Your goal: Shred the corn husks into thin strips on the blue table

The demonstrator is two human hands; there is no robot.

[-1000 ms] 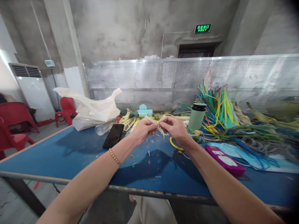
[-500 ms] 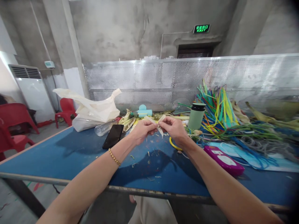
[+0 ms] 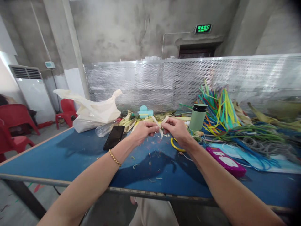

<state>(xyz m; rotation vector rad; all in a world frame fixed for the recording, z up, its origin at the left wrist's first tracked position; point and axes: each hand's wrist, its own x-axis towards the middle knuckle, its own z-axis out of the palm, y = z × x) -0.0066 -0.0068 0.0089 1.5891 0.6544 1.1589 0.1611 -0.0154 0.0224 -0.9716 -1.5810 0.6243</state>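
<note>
My left hand (image 3: 145,131) and my right hand (image 3: 176,129) meet above the middle of the blue table, thumbs and fingertips pinched. Between them is a pale strip of corn husk (image 3: 161,133); one thin end hangs below the fingers and other ends stick up above. The exact fold at the fingertips is too small to make out. Under my right wrist lies a yellow ring (image 3: 175,146). Small husk scraps (image 3: 134,166) are scattered on the table below my hands. More husks (image 3: 129,123) lie beyond my left hand.
A phone (image 3: 114,137), clear bottle (image 3: 105,128) and white plastic bag (image 3: 96,110) are on the left. To the right stand a green flask (image 3: 198,117), colourful strips (image 3: 221,106), a magenta box (image 3: 225,161) and tangled cords (image 3: 263,147). A perforated metal panel (image 3: 145,81) rises behind.
My right hand has shifted slightly right, and a strip end now stands up more plainly between my hands. The left hand stays almost still. Both keep their pinch.
</note>
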